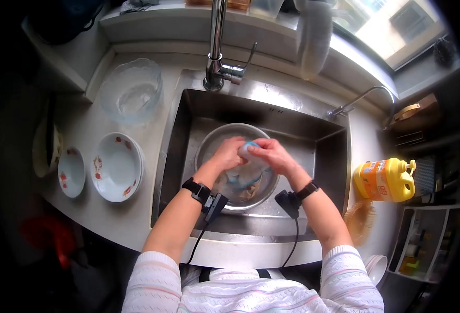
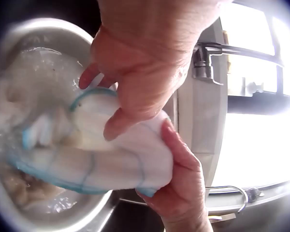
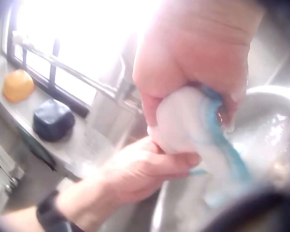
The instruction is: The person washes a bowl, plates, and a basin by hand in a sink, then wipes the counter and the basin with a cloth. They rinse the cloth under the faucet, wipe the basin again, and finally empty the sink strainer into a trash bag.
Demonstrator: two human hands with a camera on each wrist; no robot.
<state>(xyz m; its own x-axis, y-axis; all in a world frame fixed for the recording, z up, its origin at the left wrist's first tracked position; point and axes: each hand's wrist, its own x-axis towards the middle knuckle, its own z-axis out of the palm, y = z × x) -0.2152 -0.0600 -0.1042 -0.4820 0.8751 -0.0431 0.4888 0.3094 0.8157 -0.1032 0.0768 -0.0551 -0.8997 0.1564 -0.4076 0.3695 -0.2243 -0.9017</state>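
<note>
Both hands, left hand [image 1: 229, 152] and right hand [image 1: 274, 154], are gripping a wet white cloth [image 2: 111, 159], which is best being wrung directly over the metal basin [image 1: 212, 146].

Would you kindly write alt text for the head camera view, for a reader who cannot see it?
Both hands, left hand and right hand, grip a white cloth with blue trim over a metal basin in a steel sink. Two white bowls and a glass bowl sit on the counter left; a yellow detergent bottle stands right.
</note>
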